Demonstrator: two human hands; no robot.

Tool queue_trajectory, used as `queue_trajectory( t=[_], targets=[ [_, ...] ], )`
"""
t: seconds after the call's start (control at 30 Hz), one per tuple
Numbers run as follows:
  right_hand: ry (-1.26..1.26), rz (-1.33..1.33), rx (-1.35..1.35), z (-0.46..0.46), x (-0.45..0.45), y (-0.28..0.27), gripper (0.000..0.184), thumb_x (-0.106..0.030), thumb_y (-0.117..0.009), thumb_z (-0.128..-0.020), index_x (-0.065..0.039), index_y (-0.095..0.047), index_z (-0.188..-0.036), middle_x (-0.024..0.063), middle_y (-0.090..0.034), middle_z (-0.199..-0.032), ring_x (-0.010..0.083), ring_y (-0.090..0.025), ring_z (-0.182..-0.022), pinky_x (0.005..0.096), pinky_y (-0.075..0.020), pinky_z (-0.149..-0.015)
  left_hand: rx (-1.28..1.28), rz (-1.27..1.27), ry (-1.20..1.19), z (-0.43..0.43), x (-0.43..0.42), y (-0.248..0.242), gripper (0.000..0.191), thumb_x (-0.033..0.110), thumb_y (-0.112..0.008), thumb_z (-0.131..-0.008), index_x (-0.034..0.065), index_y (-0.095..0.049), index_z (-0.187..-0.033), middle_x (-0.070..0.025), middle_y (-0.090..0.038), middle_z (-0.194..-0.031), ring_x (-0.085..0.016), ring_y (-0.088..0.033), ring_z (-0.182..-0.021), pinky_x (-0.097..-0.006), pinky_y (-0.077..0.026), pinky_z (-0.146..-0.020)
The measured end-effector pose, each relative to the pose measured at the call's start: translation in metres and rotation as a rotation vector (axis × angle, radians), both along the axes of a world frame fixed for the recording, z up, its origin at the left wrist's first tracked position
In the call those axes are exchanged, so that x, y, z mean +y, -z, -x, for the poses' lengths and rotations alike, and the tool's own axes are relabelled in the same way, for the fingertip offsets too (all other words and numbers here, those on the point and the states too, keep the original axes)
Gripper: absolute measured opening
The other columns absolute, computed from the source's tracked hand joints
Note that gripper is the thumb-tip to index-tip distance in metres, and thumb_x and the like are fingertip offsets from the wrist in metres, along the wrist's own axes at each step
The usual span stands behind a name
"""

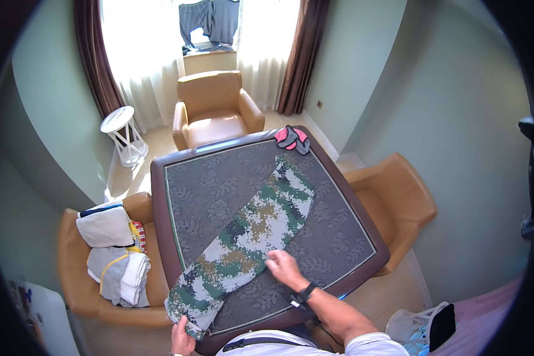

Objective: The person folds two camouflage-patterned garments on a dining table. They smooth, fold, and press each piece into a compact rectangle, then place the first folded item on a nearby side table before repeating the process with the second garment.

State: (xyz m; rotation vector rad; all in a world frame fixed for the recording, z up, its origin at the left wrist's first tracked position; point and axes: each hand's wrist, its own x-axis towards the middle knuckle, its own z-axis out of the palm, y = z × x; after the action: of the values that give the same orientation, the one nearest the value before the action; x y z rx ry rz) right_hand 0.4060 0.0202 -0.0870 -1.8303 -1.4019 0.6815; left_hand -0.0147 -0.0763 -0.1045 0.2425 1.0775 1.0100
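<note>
A camouflage cloth garment (pixel 249 236), apparently folded trousers, lies lengthwise and slanting across the grey patterned tabletop (pixel 204 178). Its near end hangs over the table's front left corner. There my left hand (pixel 183 339) grips the garment's edge, with the thumb on top. My right hand (pixel 285 268) is at the garment's right side, around the middle of its length. Its fingers are curled at the cloth's edge, and whether they pinch the fabric cannot be made out. At the far right corner of the table lies a small pink and grey cloth item (pixel 292 140).
A tan armchair (pixel 155 276) on the left holds folded clothes (pixel 109 227). Other tan armchairs stand at the far side (pixel 213 107) and right side (pixel 382 209). A white stool (pixel 124 133) is by the curtains. Beside me at lower right is a white basket-like stand (pixel 405 327).
</note>
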Motion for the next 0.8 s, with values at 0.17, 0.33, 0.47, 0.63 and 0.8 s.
queue_trajectory(
  t=[0.17,0.33,0.47,0.63,0.8],
  targets=[
    [-0.417,0.528,0.492,-0.042,-0.02,0.036,0.036,-0.03,-0.078,-0.098,-0.002,-0.073,-0.121,0.0075,-0.078,-0.101,0.0197,-0.074,-0.087,0.0346,-0.0608,-0.082,0.5,-0.088,-0.022,-0.055,-0.019,-0.097,0.056,0.028,-0.06,-0.108,0.0004,-0.05,-0.156,-0.021,-0.058,-0.153,-0.033,-0.056,-0.14,-0.0444,-0.045,-0.117],
    [-0.484,0.798,1.358,-0.021,-0.021,0.045,0.077,-0.043,-0.071,-0.104,-0.003,-0.037,-0.161,0.0165,-0.047,-0.16,0.0334,-0.051,-0.145,0.0494,-0.053,-0.111,0.591,-0.122,-0.139,-0.108,-0.035,-0.172,0.049,0.028,-0.051,-0.113,0.0049,-0.05,-0.156,-0.0167,-0.053,-0.157,-0.031,-0.054,-0.142,-0.0439,-0.042,-0.119],
    [0.054,0.359,1.983,-0.06,0.019,0.052,0.068,-0.041,-0.071,-0.104,-0.004,-0.046,-0.155,0.0115,-0.056,-0.155,0.0315,-0.053,-0.143,0.0553,-0.0445,-0.119,0.327,-0.031,-0.468,-0.127,-0.034,-0.205,0.047,0.034,-0.056,-0.111,0.0096,-0.055,-0.15,-0.0101,-0.06,-0.15,-0.027,-0.057,-0.138,-0.047,-0.046,-0.115],
    [0.219,0.138,1.966,-0.124,0.081,0.066,0.044,-0.029,-0.068,-0.107,-0.006,-0.06,-0.143,0.0113,-0.067,-0.139,0.0301,-0.063,-0.128,0.0514,-0.0491,-0.113,0.677,-0.133,-0.381,-0.127,-0.045,-0.216,0.045,0.033,-0.055,-0.112,0.0044,-0.058,-0.146,-0.0139,-0.06,-0.145,-0.025,-0.057,-0.131,-0.0417,-0.046,-0.113],
    [0.284,0.04,1.791,-0.157,0.104,0.074,0.034,-0.012,-0.069,-0.102,-0.006,-0.065,-0.136,0.0101,-0.071,-0.129,0.0287,-0.069,-0.118,0.05,-0.0551,-0.105,1.005,-0.061,-0.129,-0.091,-0.061,-0.204,0.045,0.031,-0.055,-0.112,-0.0007,-0.058,-0.144,-0.0125,-0.061,-0.141,-0.024,-0.057,-0.125,-0.0367,-0.046,-0.108]
  ],
)
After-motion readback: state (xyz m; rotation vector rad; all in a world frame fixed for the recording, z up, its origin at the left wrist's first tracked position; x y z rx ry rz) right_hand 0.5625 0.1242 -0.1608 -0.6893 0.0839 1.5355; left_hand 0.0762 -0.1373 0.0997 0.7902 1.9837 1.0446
